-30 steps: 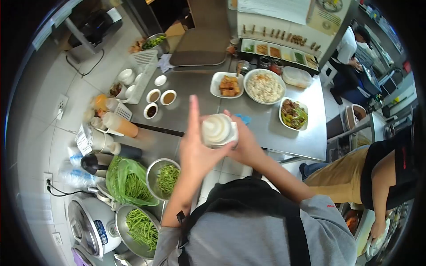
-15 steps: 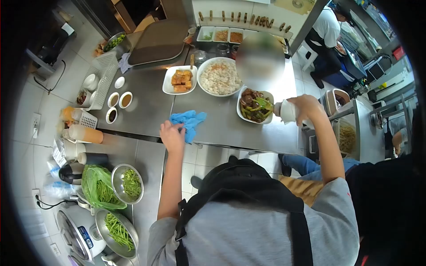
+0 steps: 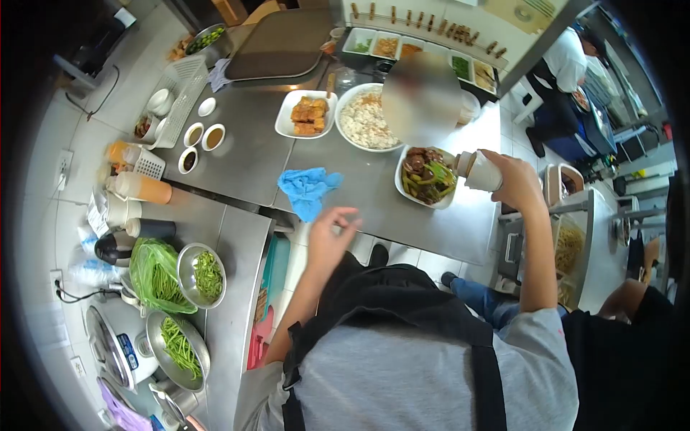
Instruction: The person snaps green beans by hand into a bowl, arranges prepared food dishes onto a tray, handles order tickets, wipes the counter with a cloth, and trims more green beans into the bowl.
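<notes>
My right hand (image 3: 519, 181) is wrapped round a white squeeze bottle (image 3: 483, 172), tipped sideways with its nozzle at the right rim of a white dish of meat and green vegetables (image 3: 428, 177). Over the table's front edge, my left hand (image 3: 333, 233) has its fingers curled, thumb and index nearly meeting, and nothing shows in it. A crumpled blue cloth (image 3: 307, 192) lies on the steel table just beyond it. Behind stand a bowl of rice (image 3: 368, 121) and a white dish of browned pieces (image 3: 308, 116).
Three small sauce cups (image 3: 213, 137) are at the left. Steel bowls of green vegetables (image 3: 208, 279), a green bag (image 3: 159, 276) and a rice cooker (image 3: 115, 348) line the lower left. A person in black (image 3: 618, 352) stands close on the right; another (image 3: 564, 79) works farther back.
The bottle went from between both hands to my right hand, tipped beside the meat dish. My left hand touched the blue cloth, then moved off it toward me.
</notes>
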A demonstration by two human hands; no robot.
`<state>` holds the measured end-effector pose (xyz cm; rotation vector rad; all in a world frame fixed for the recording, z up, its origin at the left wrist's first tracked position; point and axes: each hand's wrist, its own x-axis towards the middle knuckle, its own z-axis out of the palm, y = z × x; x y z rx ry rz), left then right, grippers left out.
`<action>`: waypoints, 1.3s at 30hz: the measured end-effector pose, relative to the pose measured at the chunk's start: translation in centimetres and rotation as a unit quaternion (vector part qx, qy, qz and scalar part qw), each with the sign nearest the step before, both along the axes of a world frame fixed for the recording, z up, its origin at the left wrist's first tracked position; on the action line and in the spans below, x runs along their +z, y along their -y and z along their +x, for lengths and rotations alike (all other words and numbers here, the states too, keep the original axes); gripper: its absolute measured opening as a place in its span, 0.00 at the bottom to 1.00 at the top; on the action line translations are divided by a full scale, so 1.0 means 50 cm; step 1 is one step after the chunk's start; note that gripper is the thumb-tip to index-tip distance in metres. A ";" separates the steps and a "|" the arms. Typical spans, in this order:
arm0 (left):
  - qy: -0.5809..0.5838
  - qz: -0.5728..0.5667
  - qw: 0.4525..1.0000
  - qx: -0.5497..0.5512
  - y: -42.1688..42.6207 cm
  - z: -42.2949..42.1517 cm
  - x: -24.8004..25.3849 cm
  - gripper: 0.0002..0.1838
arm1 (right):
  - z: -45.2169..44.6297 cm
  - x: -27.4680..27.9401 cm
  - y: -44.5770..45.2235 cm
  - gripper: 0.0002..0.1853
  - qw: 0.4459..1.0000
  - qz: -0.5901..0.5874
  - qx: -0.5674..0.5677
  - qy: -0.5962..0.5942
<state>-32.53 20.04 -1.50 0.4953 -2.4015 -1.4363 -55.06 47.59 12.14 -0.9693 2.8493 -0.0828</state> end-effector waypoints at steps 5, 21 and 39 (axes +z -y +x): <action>-0.026 0.268 0.963 -0.019 -0.033 -0.052 0.066 0.30 | 0.062 -0.045 0.165 0.44 0.923 -0.363 0.011 0.129; -0.078 -0.036 0.906 0.414 0.533 0.210 0.119 0.32 | -0.316 -0.240 0.449 0.29 0.901 -0.394 -0.175 0.056; 0.257 -0.017 0.837 0.483 0.768 0.352 0.044 0.35 | -0.365 -0.271 0.448 0.15 0.694 -0.601 -0.303 0.255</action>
